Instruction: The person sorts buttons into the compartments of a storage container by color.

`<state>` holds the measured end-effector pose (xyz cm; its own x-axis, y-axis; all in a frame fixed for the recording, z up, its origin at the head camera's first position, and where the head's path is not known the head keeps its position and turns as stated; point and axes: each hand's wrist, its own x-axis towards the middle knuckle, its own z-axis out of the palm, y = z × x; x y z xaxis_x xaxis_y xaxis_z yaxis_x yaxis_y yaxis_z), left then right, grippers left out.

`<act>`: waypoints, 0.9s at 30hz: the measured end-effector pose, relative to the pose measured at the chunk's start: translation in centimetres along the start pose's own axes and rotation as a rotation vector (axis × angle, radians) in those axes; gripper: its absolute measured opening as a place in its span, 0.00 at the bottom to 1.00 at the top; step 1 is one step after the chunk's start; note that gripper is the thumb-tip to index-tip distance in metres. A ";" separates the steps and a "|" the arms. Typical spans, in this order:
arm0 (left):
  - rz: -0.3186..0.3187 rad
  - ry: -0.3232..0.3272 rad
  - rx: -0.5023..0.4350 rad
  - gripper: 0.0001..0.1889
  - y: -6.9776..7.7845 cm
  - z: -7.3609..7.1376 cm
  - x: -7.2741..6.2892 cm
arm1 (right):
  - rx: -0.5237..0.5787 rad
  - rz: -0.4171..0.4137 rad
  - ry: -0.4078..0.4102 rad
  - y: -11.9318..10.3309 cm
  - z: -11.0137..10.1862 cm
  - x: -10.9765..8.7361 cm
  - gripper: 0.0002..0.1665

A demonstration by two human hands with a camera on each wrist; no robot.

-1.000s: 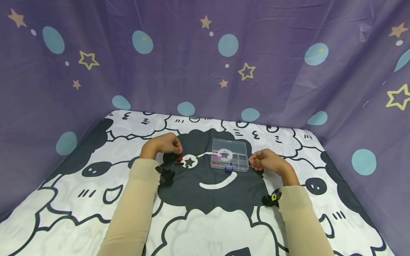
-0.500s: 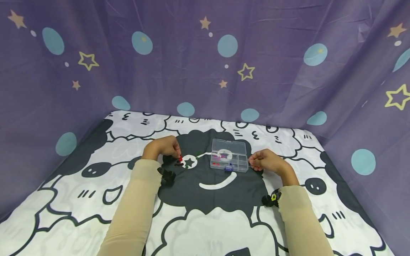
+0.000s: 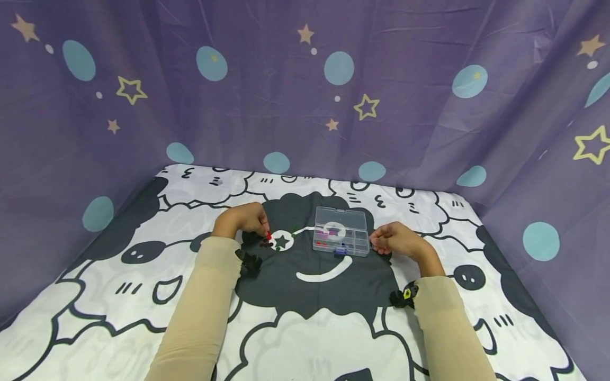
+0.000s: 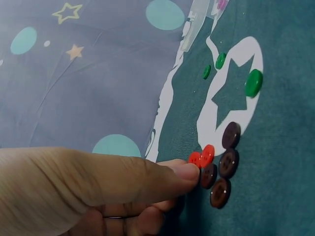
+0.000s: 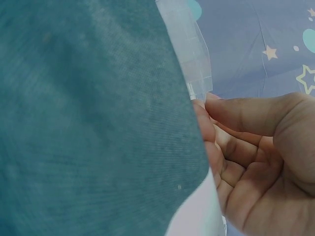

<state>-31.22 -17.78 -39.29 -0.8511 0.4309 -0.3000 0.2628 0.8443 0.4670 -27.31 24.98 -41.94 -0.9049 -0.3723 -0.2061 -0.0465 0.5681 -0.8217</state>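
My left hand (image 3: 244,218) is low over the dark patch of cloth, fingers bent downward. In the left wrist view its thumb and fingertips pinch a red button (image 4: 195,159), which partly overlaps a second red button (image 4: 207,154). Several dark brown buttons (image 4: 228,163) lie right beside them. Green buttons (image 4: 254,83) lie farther off, around a printed white circle with a star. With thumb and fingers, my right hand (image 3: 399,239) grips the right side of a clear compartment box (image 3: 360,246); its lid (image 3: 340,217) is raised. Red pieces (image 3: 321,244) and magenta pieces (image 3: 326,233) show inside the box.
The surface is covered by a cloth (image 3: 324,338) printed with cartoon sheep faces. A purple curtain (image 3: 286,116) with stars and ovals stands behind and at both sides. A dark blue piece (image 3: 340,252) shows at the box's front edge.
My left hand has come down slightly toward the buttons, its fingertips now at the red one. The right hand and the box have stayed in place.
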 end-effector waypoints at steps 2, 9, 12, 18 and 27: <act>-0.003 -0.001 0.001 0.02 0.0 0.0 0.0 | 0.003 -0.004 -0.002 0.0 0.0 0.0 0.13; 0.011 -0.020 0.001 0.03 0.2 -0.1 -0.1 | 0.006 -0.015 -0.004 0.3 0.0 0.1 0.13; 0.016 -0.030 -0.009 0.04 0.3 0.0 -0.1 | 0.002 -0.013 -0.002 0.2 0.1 0.0 0.13; 0.033 -0.046 -0.046 0.09 0.3 0.1 0.0 | -0.001 -0.003 0.007 0.1 0.0 0.0 0.13; 0.083 -0.037 -0.123 0.20 0.1 0.1 0.2 | 0.003 -0.005 0.006 0.0 0.1 -0.1 0.13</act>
<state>-31.30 -17.57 -39.39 -0.8108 0.5109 -0.2856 0.2721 0.7610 0.5889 -27.15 24.93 -41.96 -0.9071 -0.3708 -0.1994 -0.0493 0.5639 -0.8244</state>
